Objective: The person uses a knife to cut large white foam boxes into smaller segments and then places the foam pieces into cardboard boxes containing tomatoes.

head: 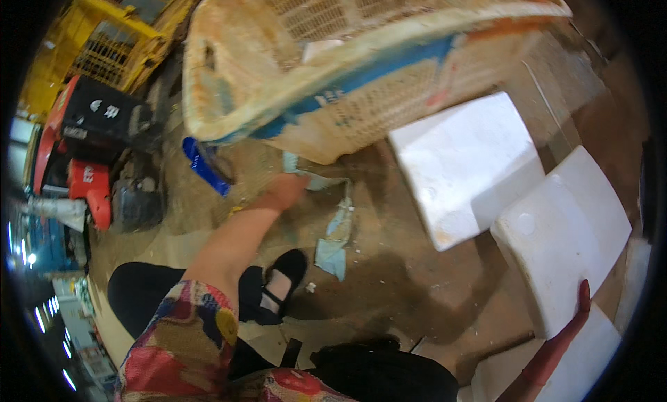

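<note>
My left hand (291, 190), blurred, reaches down to the floor with its fingers closed on a crumpled pale green strip (332, 245) of thin sheet material. The torn strip trails from the fingertips back toward my foot. On the right, my right hand (584, 299) is at the lower edge of a tilted white foam piece (565, 230); one finger lies against its face, the other fingers are hidden. Another white foam piece (466, 167) touches it on the left. A third white piece (583, 355) lies below, partly behind my right forearm.
A large worn plastic crate (333, 92) with slotted walls stands ahead. Left of my reach lies a blue wrapper (206, 165). Red and black machinery (91, 188) and a yellow metal frame (112, 16) stand at left. My black shoe (292, 269) rests on the dirty floor (411, 282).
</note>
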`<action>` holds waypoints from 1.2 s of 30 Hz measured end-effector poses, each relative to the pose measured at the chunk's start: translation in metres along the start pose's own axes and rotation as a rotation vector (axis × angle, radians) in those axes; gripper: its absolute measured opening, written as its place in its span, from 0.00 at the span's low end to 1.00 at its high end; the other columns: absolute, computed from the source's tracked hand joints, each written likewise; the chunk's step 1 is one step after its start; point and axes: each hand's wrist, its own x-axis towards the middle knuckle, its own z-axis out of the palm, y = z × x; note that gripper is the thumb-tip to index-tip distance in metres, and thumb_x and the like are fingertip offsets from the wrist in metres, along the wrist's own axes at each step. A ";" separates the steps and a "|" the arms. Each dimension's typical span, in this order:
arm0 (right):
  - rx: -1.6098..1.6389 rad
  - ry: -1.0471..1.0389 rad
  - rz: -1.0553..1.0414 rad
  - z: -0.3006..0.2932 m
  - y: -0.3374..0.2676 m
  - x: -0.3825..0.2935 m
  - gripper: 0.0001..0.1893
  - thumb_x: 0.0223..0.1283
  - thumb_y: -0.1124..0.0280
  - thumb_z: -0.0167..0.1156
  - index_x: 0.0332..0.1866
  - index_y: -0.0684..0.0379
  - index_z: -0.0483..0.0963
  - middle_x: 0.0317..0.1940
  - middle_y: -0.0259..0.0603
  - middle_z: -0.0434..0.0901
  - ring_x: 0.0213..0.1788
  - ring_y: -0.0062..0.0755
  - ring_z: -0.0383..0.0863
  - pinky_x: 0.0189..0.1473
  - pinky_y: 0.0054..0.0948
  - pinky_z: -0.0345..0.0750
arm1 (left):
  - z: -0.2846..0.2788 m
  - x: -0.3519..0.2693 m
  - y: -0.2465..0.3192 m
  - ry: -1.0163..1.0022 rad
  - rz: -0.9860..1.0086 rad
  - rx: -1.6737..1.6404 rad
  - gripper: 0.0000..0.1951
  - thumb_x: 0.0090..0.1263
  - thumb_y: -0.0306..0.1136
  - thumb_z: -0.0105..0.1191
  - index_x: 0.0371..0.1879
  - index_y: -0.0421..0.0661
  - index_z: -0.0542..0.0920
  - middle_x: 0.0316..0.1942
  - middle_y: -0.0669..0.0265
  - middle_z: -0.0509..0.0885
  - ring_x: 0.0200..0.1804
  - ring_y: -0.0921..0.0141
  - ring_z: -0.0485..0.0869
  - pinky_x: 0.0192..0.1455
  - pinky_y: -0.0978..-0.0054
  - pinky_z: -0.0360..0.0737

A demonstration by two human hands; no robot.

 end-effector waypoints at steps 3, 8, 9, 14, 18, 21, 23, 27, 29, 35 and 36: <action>-0.128 0.086 -0.134 -0.038 -0.004 0.000 0.28 0.56 0.61 0.57 0.61 0.64 0.68 0.53 0.48 0.75 0.51 0.39 0.77 0.56 0.36 0.73 | 0.004 0.000 -0.084 -0.017 0.012 0.722 0.08 0.62 0.33 0.50 0.26 0.47 0.82 0.31 0.60 0.85 0.31 0.63 0.83 0.27 0.59 0.76; -0.540 0.216 -0.427 -0.052 0.005 -0.036 0.28 0.60 0.66 0.61 0.63 0.67 0.64 0.52 0.45 0.75 0.50 0.31 0.74 0.54 0.29 0.71 | -0.099 -0.017 -0.117 -0.596 -0.169 0.844 0.11 0.63 0.36 0.53 0.22 0.45 0.82 0.24 0.60 0.82 0.28 0.64 0.81 0.27 0.60 0.75; -0.783 0.282 -0.362 -0.052 0.012 -0.036 0.31 0.59 0.62 0.63 0.64 0.66 0.63 0.53 0.44 0.74 0.52 0.32 0.73 0.56 0.27 0.69 | -0.122 -0.022 -0.110 -0.712 -0.220 0.855 0.11 0.63 0.37 0.53 0.21 0.45 0.82 0.23 0.60 0.82 0.27 0.64 0.81 0.27 0.60 0.75; -0.864 0.067 -0.627 -0.011 0.059 -0.048 0.28 0.63 0.70 0.57 0.68 0.57 0.60 0.59 0.42 0.73 0.59 0.32 0.72 0.60 0.30 0.68 | -0.136 -0.011 -0.032 -0.796 0.024 0.714 0.16 0.64 0.39 0.55 0.17 0.43 0.82 0.17 0.60 0.79 0.24 0.66 0.79 0.27 0.61 0.75; -1.112 0.107 -0.498 0.000 0.035 -0.075 0.28 0.60 0.78 0.56 0.67 0.53 0.63 0.57 0.50 0.74 0.56 0.41 0.76 0.56 0.31 0.71 | -0.053 0.003 0.097 -0.285 0.451 0.150 0.11 0.59 0.39 0.56 0.28 0.44 0.82 0.25 0.52 0.80 0.32 0.53 0.80 0.33 0.55 0.74; -1.007 -0.066 -0.693 -0.028 0.036 -0.082 0.32 0.53 0.85 0.57 0.66 0.53 0.64 0.56 0.52 0.74 0.56 0.49 0.76 0.58 0.34 0.71 | -0.030 -0.010 0.214 -0.444 0.693 -0.187 0.13 0.69 0.40 0.51 0.36 0.41 0.77 0.29 0.59 0.83 0.34 0.66 0.84 0.35 0.65 0.80; -1.323 -0.169 -0.853 -0.038 0.041 -0.091 0.41 0.38 0.89 0.62 0.65 0.56 0.64 0.60 0.51 0.70 0.61 0.49 0.72 0.60 0.36 0.70 | -0.019 -0.007 0.249 -0.774 0.253 -0.873 0.23 0.71 0.53 0.44 0.50 0.46 0.74 0.39 0.58 0.83 0.37 0.64 0.83 0.43 0.64 0.79; -1.424 -0.014 -0.706 -0.085 0.093 -0.165 0.38 0.43 0.80 0.66 0.65 0.62 0.62 0.57 0.52 0.73 0.55 0.47 0.75 0.54 0.37 0.73 | -0.025 -0.002 0.327 -0.841 0.060 -1.218 0.40 0.70 0.67 0.25 0.69 0.44 0.54 0.61 0.54 0.70 0.59 0.64 0.74 0.58 0.64 0.73; -1.192 0.110 -0.523 -0.113 0.150 -0.217 0.32 0.46 0.77 0.67 0.61 0.62 0.66 0.48 0.50 0.79 0.48 0.47 0.79 0.50 0.37 0.75 | -0.008 -0.006 0.339 -0.977 0.124 -1.194 0.40 0.70 0.66 0.20 0.69 0.43 0.54 0.62 0.52 0.68 0.63 0.61 0.70 0.63 0.56 0.70; -1.266 0.241 0.205 -0.115 0.256 -0.277 0.22 0.48 0.68 0.66 0.50 0.60 0.72 0.37 0.49 0.80 0.37 0.49 0.80 0.37 0.40 0.75 | 0.052 -0.041 0.372 -0.751 0.262 -0.872 0.42 0.65 0.51 0.55 0.68 0.36 0.50 0.60 0.50 0.70 0.59 0.59 0.71 0.62 0.63 0.68; -1.302 0.220 0.242 -0.120 0.277 -0.279 0.20 0.49 0.66 0.66 0.48 0.60 0.73 0.37 0.50 0.80 0.37 0.50 0.80 0.37 0.40 0.75 | 0.060 -0.044 0.379 -0.688 0.233 -0.872 0.41 0.59 0.40 0.63 0.64 0.32 0.54 0.56 0.49 0.73 0.56 0.58 0.74 0.59 0.66 0.70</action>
